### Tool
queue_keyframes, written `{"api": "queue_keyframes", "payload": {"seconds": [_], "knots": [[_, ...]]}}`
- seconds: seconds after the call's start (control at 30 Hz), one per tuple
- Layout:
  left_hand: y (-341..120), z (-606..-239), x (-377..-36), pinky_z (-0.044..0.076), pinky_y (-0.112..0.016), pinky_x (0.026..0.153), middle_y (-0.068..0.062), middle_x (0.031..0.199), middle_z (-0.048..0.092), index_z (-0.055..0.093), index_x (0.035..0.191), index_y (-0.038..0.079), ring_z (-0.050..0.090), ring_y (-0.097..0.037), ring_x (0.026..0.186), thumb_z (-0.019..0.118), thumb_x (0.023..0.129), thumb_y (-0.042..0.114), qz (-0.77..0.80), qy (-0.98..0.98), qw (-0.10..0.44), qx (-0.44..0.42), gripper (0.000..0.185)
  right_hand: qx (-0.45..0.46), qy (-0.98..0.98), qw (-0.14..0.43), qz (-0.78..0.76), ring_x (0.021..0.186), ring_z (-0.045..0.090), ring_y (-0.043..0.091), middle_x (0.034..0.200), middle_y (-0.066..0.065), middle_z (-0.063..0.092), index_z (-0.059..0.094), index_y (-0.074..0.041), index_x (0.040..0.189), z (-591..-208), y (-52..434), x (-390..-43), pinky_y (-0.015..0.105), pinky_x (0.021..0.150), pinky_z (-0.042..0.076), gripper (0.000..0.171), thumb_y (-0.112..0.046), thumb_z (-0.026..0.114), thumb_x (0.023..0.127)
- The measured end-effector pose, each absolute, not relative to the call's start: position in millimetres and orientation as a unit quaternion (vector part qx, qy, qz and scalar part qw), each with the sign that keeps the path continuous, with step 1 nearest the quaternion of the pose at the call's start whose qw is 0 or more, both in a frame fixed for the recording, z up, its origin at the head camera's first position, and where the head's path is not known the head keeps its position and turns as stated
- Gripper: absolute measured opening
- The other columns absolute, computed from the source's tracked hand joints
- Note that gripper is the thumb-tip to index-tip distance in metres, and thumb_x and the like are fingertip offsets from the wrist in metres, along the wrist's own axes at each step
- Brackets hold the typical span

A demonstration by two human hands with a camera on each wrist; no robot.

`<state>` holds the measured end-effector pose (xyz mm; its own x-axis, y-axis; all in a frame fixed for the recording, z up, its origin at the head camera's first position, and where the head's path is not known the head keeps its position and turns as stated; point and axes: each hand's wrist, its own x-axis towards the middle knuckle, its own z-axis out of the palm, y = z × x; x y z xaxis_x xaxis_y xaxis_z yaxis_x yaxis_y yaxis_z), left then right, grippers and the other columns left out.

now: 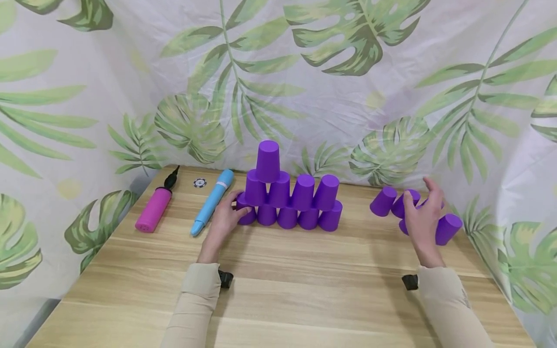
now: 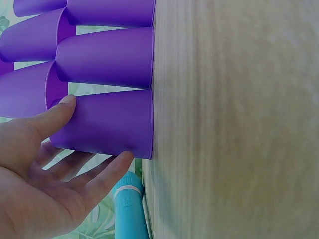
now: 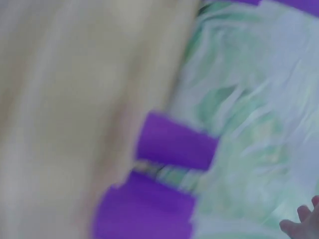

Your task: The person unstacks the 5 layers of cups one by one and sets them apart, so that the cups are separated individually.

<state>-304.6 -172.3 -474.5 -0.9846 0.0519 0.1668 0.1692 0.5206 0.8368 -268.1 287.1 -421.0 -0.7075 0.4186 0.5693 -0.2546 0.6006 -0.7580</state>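
Ten purple cups stand upside down in a pyramid [image 1: 289, 195] near the back middle of the wooden surface [image 1: 283, 290]: five in the bottom row, four in the second row, and one on top [image 1: 267, 161], set toward the left end above the second row. The left hand [image 1: 224, 220] is at the pyramid's left end; its thumb and fingers lie nearly straight against the end cup of the bottom row [image 2: 107, 124], touching it without closing round it, as the left wrist view shows. To the right, well apart from the pyramid, loose purple cups [image 1: 411, 212] lie on their sides in a small cluster; four can be made out, though the right hand [image 1: 424, 217] covers part of the group, so the count is uncertain. That hand is over the cluster with its fingers spread and relaxed, and whether it touches a cup cannot be told; the right wrist view is too blurred to help. Left of the pyramid lie one blue pen-shaped tool [image 1: 212, 201] and one pink hand pump [image 1: 155, 205] with a black nozzle, with a small round black-and-white marker [image 1: 199, 183] between them near the back edge.
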Motion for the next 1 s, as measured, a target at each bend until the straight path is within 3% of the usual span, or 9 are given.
{"api": "queue_keyframes", "payload": {"seconds": [0.2, 0.43, 0.57, 0.7, 0.83, 1.0], "knots": [[-172, -475, -305, 0.047, -0.047, 0.1, -0.021, 0.132, 0.054, 0.047, 0.138, 0.001, 0.051, -0.035, 0.122, 0.069, 0.089, 0.01, -0.488, -0.868, 0.062, -0.063, 0.054, 0.05, -0.796, 0.327, 0.507, 0.132, 0.041, 0.02, 0.14, 0.007, 0.045, 0.042, -0.009, 0.14, -372, 237, -279, 0.035, 0.112, 0.033, 0.051, -0.011, 0.062, 0.093], [-172, -473, -307, 0.047, -0.048, 0.101, -0.022, 0.132, 0.054, 0.047, 0.137, -0.001, 0.05, -0.036, 0.123, 0.07, 0.088, 0.009, -0.488, -0.868, 0.061, -0.065, 0.055, 0.15, -0.777, 0.219, 0.571, 0.127, 0.045, 0.037, 0.135, 0.026, 0.046, 0.036, 0.008, 0.138, -316, 158, -277, 0.048, 0.11, 0.037, 0.052, 0.001, 0.059, 0.092], [-169, -474, -307, 0.046, -0.048, 0.101, -0.022, 0.132, 0.054, 0.047, 0.137, 0.0, 0.05, -0.036, 0.122, 0.071, 0.087, 0.008, -0.486, -0.87, 0.06, -0.062, 0.056, 0.19, -0.787, 0.14, 0.571, 0.13, 0.042, 0.038, 0.138, 0.024, 0.045, 0.034, 0.003, 0.142, -316, 132, -293, 0.05, 0.111, 0.035, 0.057, -0.007, 0.062, 0.093], [-169, -473, -307, 0.047, -0.048, 0.101, -0.022, 0.132, 0.054, 0.048, 0.137, 0.0, 0.051, -0.036, 0.122, 0.071, 0.087, 0.008, -0.488, -0.869, 0.061, -0.061, 0.055, 0.209, -0.805, 0.077, 0.549, 0.133, 0.04, 0.028, 0.143, 0.013, 0.044, 0.032, -0.007, 0.147, -317, 109, -305, 0.047, 0.112, 0.033, 0.066, -0.022, 0.066, 0.092], [-169, -473, -307, 0.047, -0.048, 0.101, -0.023, 0.132, 0.054, 0.048, 0.137, 0.0, 0.051, -0.037, 0.121, 0.071, 0.086, 0.007, -0.488, -0.868, 0.062, -0.059, 0.056, 0.203, -0.817, 0.037, 0.539, 0.133, 0.04, 0.023, 0.144, 0.007, 0.044, 0.031, -0.012, 0.148, -316, 87, -312, 0.041, 0.112, 0.035, 0.073, -0.031, 0.07, 0.089], [-173, -475, -307, 0.046, -0.048, 0.101, -0.023, 0.132, 0.053, 0.047, 0.137, 0.0, 0.051, -0.037, 0.122, 0.07, 0.087, 0.007, -0.489, -0.868, 0.06, -0.055, 0.056, 0.188, -0.843, 0.008, 0.504, 0.134, 0.041, 0.025, 0.145, 0.007, 0.045, 0.029, -0.01, 0.15, -320, 58, -321, 0.039, 0.109, 0.039, 0.081, -0.034, 0.072, 0.086]]}}
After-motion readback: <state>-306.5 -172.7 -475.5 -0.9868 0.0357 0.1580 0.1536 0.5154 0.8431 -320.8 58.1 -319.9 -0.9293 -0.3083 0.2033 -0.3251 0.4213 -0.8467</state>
